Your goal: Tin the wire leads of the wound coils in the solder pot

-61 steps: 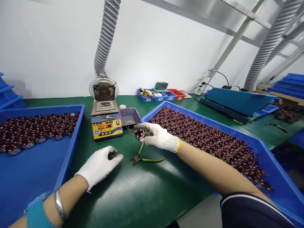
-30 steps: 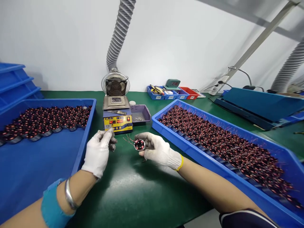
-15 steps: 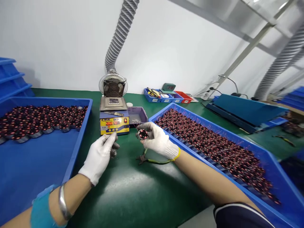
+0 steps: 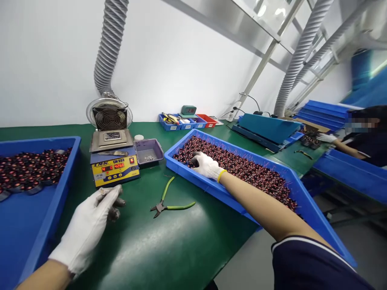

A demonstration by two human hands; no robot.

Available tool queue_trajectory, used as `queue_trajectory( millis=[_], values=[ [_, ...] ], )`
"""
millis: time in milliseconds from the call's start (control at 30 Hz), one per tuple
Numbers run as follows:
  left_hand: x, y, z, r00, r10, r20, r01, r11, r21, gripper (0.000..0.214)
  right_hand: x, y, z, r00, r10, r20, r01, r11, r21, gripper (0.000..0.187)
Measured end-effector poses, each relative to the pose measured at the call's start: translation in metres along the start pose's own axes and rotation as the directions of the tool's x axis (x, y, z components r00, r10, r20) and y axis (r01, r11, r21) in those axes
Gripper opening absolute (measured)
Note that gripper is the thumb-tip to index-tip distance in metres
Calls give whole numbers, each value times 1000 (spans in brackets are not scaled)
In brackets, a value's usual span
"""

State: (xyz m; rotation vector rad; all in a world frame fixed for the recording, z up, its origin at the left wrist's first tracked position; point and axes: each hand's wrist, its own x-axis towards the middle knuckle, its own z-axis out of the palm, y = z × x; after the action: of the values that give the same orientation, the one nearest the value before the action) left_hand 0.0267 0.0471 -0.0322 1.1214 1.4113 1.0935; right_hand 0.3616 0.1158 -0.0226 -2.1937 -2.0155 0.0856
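My right hand (image 4: 207,166), in a white glove with dark fingertips, reaches into the near-left end of a long blue tray (image 4: 208,183). Its fingers are curled down among small wound coil parts (image 4: 242,166) with thin reddish wires standing up. What lies under those fingertips is hidden. Over the green table, in front of the yellow-fronted heating unit (image 4: 115,169), hovers my left hand (image 4: 89,221), also gloved. Its fingers are loosely bent and I see nothing in them. Green-handled cutting pliers (image 4: 161,207) lie spread on the table between the hands.
Another blue tray (image 4: 65,197) on the left holds more coil parts. Beside the heater is a purple-grey bin (image 4: 149,149) with small bits inside. Small blue and red boxes (image 4: 181,123) stand along the wall. A co-worker (image 4: 367,135) sits at the far right.
My right hand has moved right with a coil part, from above the pliers into the right tray. My left hand sits lower and further left in view. The camera has turned right.
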Motion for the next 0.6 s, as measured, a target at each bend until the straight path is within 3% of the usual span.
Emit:
queue_trajectory(
  millis=[67, 167, 300, 400, 500, 533, 600],
  values=[
    [0, 1, 0, 1000, 2, -5, -2, 1000, 1, 47, 4, -1, 9, 998, -62, -13, 61, 997, -42, 28],
    [1, 2, 0, 1000, 6, -20, -6, 1000, 2, 47, 13, -2, 13, 997, -55, -62, 49, 994, -98, 33],
    [0, 7, 0, 997, 52, -51, -51, 998, 21, 45, 13, -4, 3, 997, 4, -72, -12, 993, -116, 45],
    [8, 19, -7, 976, 179, -128, -175, 984, 46, 44, 10, 0, -11, 990, -25, -138, 12, 995, -94, 55],
    [35, 32, -40, 881, 291, -373, -243, 955, 172, 41, 12, 4, -14, 922, -201, -332, 204, 979, -27, 49],
    [45, 35, -60, 828, 297, -475, -221, 952, 210, 41, 11, 1, -11, 863, -303, -404, 337, 941, 14, 43],
    [58, 36, -108, 680, 296, -671, -144, 951, 274, 43, 0, -13, -1, 710, -487, -509, 617, 778, 118, 29]
  ],
)
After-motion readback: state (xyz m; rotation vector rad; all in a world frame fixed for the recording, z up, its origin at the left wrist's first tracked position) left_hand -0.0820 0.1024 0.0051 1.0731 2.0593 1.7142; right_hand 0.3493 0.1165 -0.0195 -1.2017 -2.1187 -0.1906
